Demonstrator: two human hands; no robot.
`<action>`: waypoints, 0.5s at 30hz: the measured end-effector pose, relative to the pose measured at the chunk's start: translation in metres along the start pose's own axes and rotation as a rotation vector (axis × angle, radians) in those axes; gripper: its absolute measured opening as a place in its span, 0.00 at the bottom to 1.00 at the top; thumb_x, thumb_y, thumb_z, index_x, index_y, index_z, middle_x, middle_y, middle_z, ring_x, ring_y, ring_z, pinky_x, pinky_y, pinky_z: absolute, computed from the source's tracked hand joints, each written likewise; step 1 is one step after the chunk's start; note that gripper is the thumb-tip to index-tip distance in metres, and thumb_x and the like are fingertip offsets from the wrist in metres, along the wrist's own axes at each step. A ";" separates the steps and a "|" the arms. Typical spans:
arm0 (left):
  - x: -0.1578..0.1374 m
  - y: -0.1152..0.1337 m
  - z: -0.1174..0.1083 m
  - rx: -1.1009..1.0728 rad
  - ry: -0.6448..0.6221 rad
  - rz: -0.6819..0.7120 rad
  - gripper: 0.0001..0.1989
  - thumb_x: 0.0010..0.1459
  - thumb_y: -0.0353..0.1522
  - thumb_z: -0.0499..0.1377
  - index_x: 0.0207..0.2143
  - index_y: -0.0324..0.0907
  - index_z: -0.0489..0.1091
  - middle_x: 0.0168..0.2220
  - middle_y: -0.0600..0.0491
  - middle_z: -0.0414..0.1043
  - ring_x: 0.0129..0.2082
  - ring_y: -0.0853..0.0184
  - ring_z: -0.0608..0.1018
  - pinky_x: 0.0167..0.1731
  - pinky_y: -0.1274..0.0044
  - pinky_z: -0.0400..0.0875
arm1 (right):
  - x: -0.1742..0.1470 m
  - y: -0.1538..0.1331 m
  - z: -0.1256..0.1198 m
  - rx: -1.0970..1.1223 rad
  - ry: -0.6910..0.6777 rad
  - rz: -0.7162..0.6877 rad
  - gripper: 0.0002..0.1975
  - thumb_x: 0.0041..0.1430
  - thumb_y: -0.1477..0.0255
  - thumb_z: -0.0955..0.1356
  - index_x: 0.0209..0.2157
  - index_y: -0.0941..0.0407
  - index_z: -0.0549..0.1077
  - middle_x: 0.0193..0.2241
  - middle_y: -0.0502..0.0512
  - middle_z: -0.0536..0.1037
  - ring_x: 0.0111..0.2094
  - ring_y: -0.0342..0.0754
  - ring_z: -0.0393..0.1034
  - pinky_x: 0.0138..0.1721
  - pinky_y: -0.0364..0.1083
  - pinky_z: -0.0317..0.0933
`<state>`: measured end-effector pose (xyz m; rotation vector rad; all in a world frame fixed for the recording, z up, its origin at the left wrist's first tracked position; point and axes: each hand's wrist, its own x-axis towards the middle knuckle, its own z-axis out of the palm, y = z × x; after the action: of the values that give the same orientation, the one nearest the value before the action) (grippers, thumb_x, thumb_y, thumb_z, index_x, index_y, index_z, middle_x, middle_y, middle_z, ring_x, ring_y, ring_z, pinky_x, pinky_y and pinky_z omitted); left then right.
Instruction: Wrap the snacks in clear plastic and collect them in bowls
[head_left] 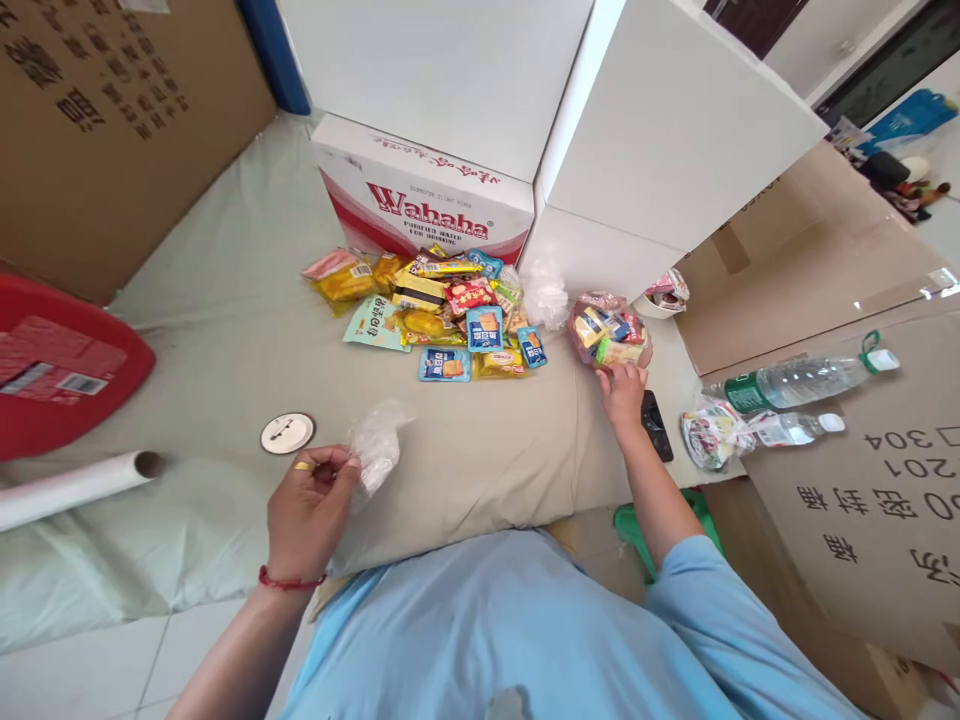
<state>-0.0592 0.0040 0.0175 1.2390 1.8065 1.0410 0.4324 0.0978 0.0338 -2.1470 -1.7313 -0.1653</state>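
My left hand pinches a crumpled clear plastic bag between thumb and fingers, above the cloth-covered surface. At the right, my right hand has its fingers at the near edge of a round pinkish bowl filled with small wrapped snacks; the fingertips are partly hidden. A heap of packaged snacks in yellow, red and blue wrappers lies between and beyond my hands. Beside the heap sits a bunch of clear plastic bags. A round white pin badge lies near my left hand.
A Wahaha carton stands behind the heap, against white panels. On the left are a red object and a white tube. A black phone-like object, water bottles and cardboard boxes are on the right.
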 end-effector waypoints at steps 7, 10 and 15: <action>-0.004 0.016 0.021 -0.200 -0.074 -0.097 0.18 0.53 0.48 0.64 0.35 0.45 0.68 0.33 0.51 0.77 0.31 0.64 0.77 0.30 0.73 0.72 | -0.014 -0.055 -0.009 0.395 0.200 0.130 0.08 0.63 0.68 0.67 0.41 0.57 0.72 0.56 0.76 0.67 0.61 0.67 0.54 0.62 0.66 0.50; 0.004 0.030 0.049 -0.201 -0.126 -0.001 0.16 0.57 0.47 0.62 0.34 0.44 0.68 0.30 0.53 0.75 0.27 0.67 0.75 0.29 0.75 0.70 | -0.073 -0.113 -0.007 0.563 0.127 0.104 0.11 0.69 0.63 0.63 0.41 0.55 0.72 0.47 0.69 0.74 0.53 0.61 0.65 0.53 0.61 0.63; 0.014 0.048 0.098 -0.206 -0.283 0.316 0.13 0.62 0.43 0.60 0.31 0.44 0.69 0.33 0.52 0.74 0.31 0.67 0.76 0.33 0.75 0.72 | -0.134 -0.195 0.019 1.121 -0.381 0.138 0.16 0.67 0.54 0.67 0.41 0.52 0.75 0.36 0.53 0.79 0.36 0.49 0.74 0.32 0.45 0.70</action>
<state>0.0408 0.0495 0.0165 1.4877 1.2834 1.1250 0.2104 0.0153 0.0150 -1.4395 -1.2960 1.0509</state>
